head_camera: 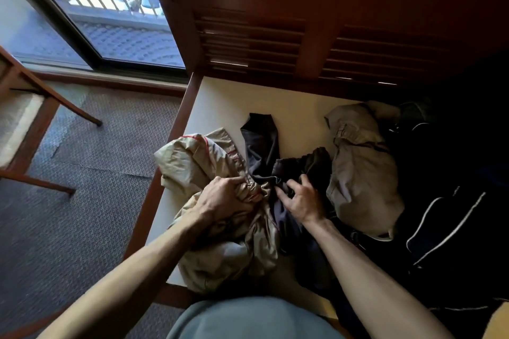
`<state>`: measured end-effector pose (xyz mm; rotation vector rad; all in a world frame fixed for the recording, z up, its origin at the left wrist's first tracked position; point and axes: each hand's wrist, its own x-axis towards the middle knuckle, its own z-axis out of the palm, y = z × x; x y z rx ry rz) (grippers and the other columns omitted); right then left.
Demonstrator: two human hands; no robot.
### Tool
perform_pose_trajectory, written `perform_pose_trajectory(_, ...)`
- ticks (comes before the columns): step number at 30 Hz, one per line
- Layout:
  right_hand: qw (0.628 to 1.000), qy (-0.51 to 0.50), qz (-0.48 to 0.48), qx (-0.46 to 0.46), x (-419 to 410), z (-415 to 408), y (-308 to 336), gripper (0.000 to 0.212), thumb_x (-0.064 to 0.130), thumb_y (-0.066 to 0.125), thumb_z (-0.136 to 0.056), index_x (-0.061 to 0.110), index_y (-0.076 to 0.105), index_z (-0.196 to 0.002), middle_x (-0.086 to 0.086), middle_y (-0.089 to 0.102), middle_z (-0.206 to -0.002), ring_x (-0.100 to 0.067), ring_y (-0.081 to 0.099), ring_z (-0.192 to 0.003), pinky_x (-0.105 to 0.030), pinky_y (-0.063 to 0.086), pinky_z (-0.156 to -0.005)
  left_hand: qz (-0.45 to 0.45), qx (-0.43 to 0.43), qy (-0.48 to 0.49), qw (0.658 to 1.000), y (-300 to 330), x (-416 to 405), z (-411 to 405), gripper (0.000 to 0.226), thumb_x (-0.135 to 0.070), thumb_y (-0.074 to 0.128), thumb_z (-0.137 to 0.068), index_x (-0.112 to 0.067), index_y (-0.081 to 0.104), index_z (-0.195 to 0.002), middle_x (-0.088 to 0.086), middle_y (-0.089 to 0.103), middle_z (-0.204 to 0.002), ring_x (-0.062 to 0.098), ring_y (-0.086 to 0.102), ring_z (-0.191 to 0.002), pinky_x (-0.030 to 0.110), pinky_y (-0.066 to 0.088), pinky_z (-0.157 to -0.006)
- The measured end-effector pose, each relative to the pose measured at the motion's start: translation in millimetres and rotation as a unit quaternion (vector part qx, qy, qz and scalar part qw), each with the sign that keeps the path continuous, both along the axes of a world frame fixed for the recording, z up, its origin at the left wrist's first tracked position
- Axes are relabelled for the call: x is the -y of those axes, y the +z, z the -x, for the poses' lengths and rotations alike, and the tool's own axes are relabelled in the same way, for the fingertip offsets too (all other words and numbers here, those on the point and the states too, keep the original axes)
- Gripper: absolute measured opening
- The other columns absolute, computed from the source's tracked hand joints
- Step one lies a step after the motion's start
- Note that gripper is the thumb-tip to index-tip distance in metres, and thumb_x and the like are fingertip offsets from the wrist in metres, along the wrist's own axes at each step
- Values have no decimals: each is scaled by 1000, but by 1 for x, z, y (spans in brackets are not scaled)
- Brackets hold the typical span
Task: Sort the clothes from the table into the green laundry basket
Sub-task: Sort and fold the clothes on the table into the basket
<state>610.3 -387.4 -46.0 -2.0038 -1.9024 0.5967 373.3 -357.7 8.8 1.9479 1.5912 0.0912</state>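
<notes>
At frame centre, the beige garment (192,162) is bunched in the left hand (223,198); dark cloth (300,168) is pinched by the right hand (303,201), likely for lifting off the bench (220,102).

— What is the desk (220,96) made of?

— A smooth, matt cream top with a reddish polished wood edge. The shutters (303,44) at the far side are the same dark wood.

— And the clothes?

— All cloth. The tan garment (192,157) on the left is thin and crumpled, with a slight sheen; the dark one (261,143) beside it looks smooth. The black jacket (454,215) on the right is matt.

— The floor?

— Rough, textured grey carpet (82,173).
</notes>
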Motion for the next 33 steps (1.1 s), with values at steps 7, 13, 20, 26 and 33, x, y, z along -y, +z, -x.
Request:
perform_pose_trajectory(7,980,-89,-140,-114,32,-3,67,39,59,58,-87,29,46,-64,7,42,-67,-12,49,-60,-28,43,-60,25,235,57,970,72,22,19,42,-59,91,-55,-37,76,-89,-17,77,-84,-2,72,-83,27,59,-80)
perform_pose_trajectory(13,949,-182,-202,-161,91,-9,140,47,47,65,-92,17,46,-61,1,44,-66,-13,49,-62,-26,41,-62,-54,276,-15,960,150,46,-11,42,-47,92,-60,-27,75,-93,-29,68,-87,-3,64,-83,13,50,-69)
perform_pose_trajectory(20,914,-292,-260,-109,211,-29,207,44,32,65,-96,10,45,-64,0,44,-69,-9,50,-69,-17,37,-65,-51,275,-202,938,191,83,-63,46,-56,91,-59,-51,67,-98,-34,67,-94,-6,64,-88,29,55,-82)
perform_pose_trajectory(26,869,-390,-296,-75,330,-48,245,29,23,68,-94,11,57,-71,-1,47,-77,-8,52,-73,-18,39,-68,-47,308,-334,889,219,150,-124,50,-45,92,-58,-46,67,-101,-46,60,-95,-22,56,-91,-3,38,-75)
perform_pose_trajectory(33,809,-513,-286,27,487,-88,236,18,41,58,-93,29,54,-79,11,45,-81,4,51,-76,-8,36,-66,-45,322,-424,845,228,240,-200,50,-38,91,-58,-46,68,-101,-34,68,-96,-13,64,-89,5,47,-79)
